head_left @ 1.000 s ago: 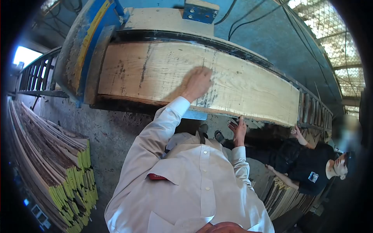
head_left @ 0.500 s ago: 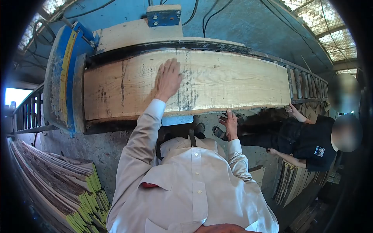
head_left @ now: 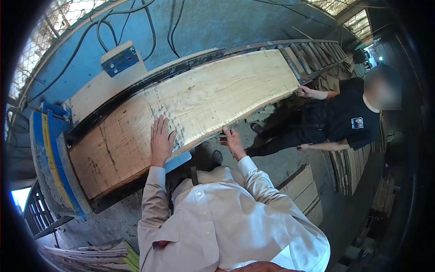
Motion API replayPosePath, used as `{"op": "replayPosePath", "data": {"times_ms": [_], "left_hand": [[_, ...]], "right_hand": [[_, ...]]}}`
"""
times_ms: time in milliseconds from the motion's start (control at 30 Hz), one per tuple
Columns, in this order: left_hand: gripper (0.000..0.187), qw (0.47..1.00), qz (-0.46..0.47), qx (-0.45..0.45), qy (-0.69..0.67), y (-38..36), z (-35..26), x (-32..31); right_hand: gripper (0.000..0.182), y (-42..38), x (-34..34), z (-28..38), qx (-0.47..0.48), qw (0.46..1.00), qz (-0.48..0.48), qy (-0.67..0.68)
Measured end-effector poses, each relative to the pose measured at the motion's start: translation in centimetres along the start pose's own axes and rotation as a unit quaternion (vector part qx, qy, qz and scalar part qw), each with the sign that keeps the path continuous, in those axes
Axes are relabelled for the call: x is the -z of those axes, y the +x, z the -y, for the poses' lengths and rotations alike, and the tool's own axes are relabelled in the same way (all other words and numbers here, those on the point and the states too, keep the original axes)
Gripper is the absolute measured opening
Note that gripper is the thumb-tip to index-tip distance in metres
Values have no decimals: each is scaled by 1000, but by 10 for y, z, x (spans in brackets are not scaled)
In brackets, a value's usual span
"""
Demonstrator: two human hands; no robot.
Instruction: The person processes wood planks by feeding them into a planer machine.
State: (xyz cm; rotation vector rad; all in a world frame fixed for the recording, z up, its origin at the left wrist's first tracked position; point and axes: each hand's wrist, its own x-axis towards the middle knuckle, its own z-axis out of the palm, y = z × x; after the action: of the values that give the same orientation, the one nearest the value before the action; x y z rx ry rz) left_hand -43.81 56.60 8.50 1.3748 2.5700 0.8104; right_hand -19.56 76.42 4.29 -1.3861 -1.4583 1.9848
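Observation:
A wide, pale wooden slab (head_left: 217, 90) with a rough bark edge and dark stains lies slantwise across the machine bed. My left hand (head_left: 161, 141) rests flat on its top near the close edge, fingers stretched out. At that same edge, farther right, my right hand (head_left: 234, 143) has its thumb up against the slab and its fingers curled at the underside, partly hidden. The slab's left end reaches a blue machine housing (head_left: 54, 158) with a yellow strip.
A co-worker in a dark shirt (head_left: 353, 118) holds the slab's far right corner with one hand (head_left: 306, 91). Beyond that end runs a roller conveyor (head_left: 312, 59). A blue control box (head_left: 120, 61) stands behind the bed. Stacked boards (head_left: 90, 256) lie at lower left.
The view has turned, so the slab now slants up to the right. My left hand has come back from the slab's middle toward its near edge. My right hand stays at the edge.

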Motion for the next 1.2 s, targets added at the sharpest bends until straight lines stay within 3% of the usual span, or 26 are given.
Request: {"op": "replayPosePath", "data": {"times_ms": [367,567,767,933,1200], "left_hand": [[61,999,-8,13,30,-3,0,-7],[55,997,-58,-41,-4,-5,5,-11],[53,999,-32,-29,-32,-20,8,-7],[54,999,-23,-19,-31,-38,2,-5],[54,999,-24,-17,-38,-54,1,0]], "right_hand": [[48,6,2,-13,16,1000,6,8],[43,5,-3,-21,52,996,-10,73],[46,4,-5,-18,1,997,2,78],[53,0,-5,-18,11,997,-2,72],[51,1,-2,-16,-9,999,5,49]]}}
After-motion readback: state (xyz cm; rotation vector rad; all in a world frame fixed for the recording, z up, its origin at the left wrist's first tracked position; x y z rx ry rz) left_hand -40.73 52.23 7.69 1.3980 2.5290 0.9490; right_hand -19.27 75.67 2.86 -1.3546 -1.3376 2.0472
